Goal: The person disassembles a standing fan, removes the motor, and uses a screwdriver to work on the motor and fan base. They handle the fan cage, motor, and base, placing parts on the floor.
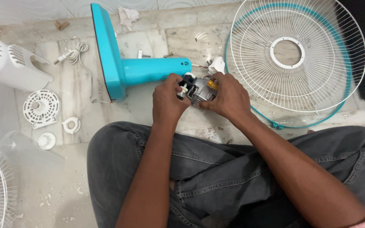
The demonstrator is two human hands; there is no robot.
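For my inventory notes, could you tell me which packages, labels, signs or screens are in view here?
None show: only loose fan parts lie on the floor around the left hand and right hand, which hold a small motor.

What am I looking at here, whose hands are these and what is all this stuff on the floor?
This is one picture from a camera worn on a person's head, looking down at their lap. The person sits on a marble floor in grey jeans. Their left hand and right hand together hold a small metal fan motor. Beside it lies a turquoise fan stand on its side. To the right rests a white wire fan guard; to the left sit a white motor cover and small white plastic parts.
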